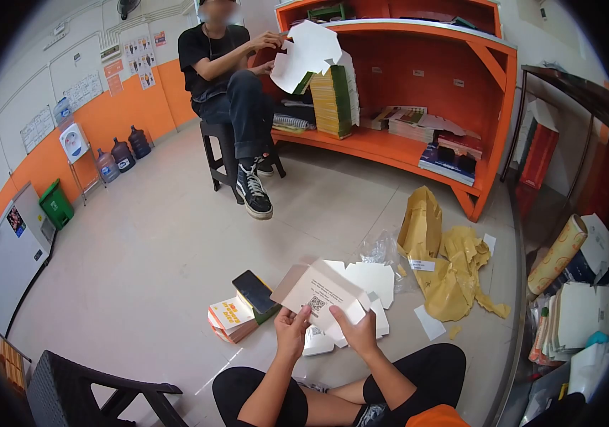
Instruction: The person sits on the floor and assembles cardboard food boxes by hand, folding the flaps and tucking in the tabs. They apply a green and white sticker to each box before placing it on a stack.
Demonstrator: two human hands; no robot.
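My left hand (293,331) and my right hand (355,330) grip the near edge of a partly folded cardboard box blank (318,288), thumbs on top. Printed text and a QR code show on its pale face, and a flap stands up at its far left. Below and beyond it, more white box blanks (373,279) lie spread on the floor, partly hidden by the held one. To the left, a stack of flat printed cartons (227,322) in orange and white lies on the floor, with a dark phone (255,290) resting by its right end.
Torn brown wrapping paper (454,274) and clear plastic (382,249) lie to the right. Ahead, a seated person (222,78) handles a large white sheet (308,53) beside a tall carton stack (331,103) on an orange shelf (418,160). A black stool (69,388) stands at lower left.
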